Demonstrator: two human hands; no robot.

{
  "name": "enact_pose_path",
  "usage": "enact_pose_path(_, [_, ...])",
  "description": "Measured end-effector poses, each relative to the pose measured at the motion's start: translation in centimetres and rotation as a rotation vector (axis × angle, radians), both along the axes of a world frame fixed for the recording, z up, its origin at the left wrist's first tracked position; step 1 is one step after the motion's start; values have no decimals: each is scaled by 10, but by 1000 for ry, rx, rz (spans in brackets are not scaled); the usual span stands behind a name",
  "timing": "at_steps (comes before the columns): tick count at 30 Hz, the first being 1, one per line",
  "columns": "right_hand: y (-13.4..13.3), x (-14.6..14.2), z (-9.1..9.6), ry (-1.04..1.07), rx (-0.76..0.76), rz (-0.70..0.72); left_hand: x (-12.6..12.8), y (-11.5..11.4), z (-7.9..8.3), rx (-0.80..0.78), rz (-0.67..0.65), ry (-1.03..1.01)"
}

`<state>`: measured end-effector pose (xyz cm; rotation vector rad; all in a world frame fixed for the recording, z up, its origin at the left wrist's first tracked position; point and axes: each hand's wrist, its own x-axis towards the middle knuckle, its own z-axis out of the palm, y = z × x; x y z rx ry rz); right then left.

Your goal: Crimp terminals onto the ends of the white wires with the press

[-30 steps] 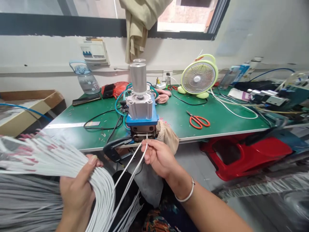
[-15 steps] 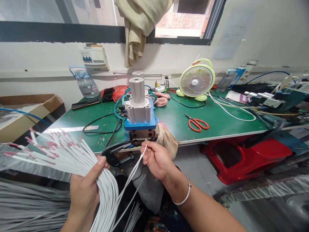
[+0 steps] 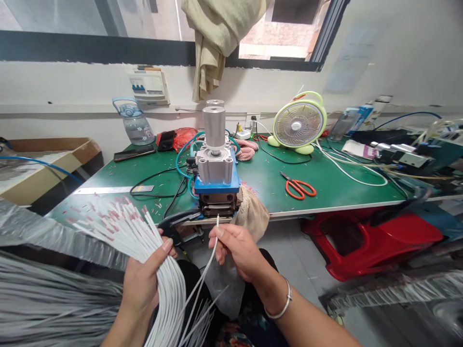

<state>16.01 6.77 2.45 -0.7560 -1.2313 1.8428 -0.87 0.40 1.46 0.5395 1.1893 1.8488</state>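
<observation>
My left hand (image 3: 144, 279) is closed around a thick bundle of white cables (image 3: 170, 299), whose pinkish-red tipped ends fan out over the table's left side. Between thumb and fingers, my right hand (image 3: 235, 246) pinches one white cable (image 3: 217, 226) near its end. That end points up, just short of the front opening of a press machine (image 3: 216, 207) with a blue plate and a silver cylinder on top. The cable curves down and left, beside the bundle. A beige cloth bag (image 3: 251, 212) hangs at the machine's right side, behind my right hand.
On the green table (image 3: 260, 188) lie orange-handled scissors (image 3: 298, 187), a steel ruler (image 3: 114, 190) and a phone (image 3: 133, 153). A green fan (image 3: 298, 123) and a water bottle (image 3: 135, 123) stand behind. A red stool (image 3: 390, 241) is below right; more cables (image 3: 54, 299) lie left.
My right hand has drawn back a little from the machine, and the cable's tip now shows apart from the opening. My left hand still grips the bundle. The view has shifted slightly.
</observation>
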Motion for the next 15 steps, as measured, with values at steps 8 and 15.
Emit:
enact_pose_path(8, [14,-3,13,205,-235,-117,0,5,7,6,-99,-60])
enact_pose_path(15, [24,-10,21,269,-403,-188,-3,10,19,57,-32,-45])
